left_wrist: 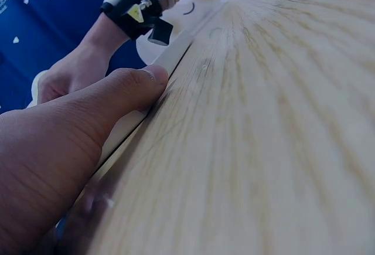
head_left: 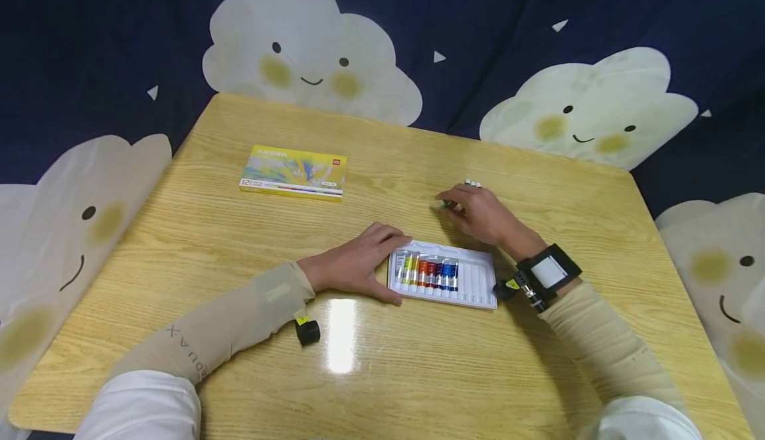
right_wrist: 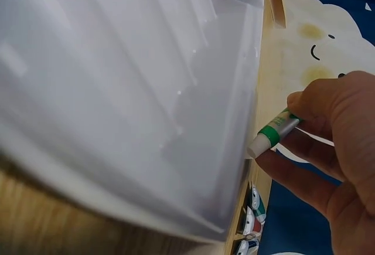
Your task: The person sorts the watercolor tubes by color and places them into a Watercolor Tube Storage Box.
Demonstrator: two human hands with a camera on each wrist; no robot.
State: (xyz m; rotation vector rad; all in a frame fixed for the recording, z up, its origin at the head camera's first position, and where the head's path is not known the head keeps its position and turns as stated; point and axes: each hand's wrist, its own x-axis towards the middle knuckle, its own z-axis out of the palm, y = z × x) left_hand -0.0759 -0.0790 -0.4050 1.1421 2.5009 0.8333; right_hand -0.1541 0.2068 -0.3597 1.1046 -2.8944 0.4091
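Apart from each other, both hands are occupied. Nearest on the tabletop (head_left: 370, 367), the left hand (head_left: 358, 261) grips the left end of a white plastic tray (head_left: 476, 286), whose left part holds a row of paint tubes (head_left: 431, 274). Beyond its right side, the right hand (head_left: 481, 214) pinches a white-capped green tube (right_wrist: 276, 132). Farther lie loose tubes (head_left: 472, 183) and, left, a yellow box (head_left: 293, 173).
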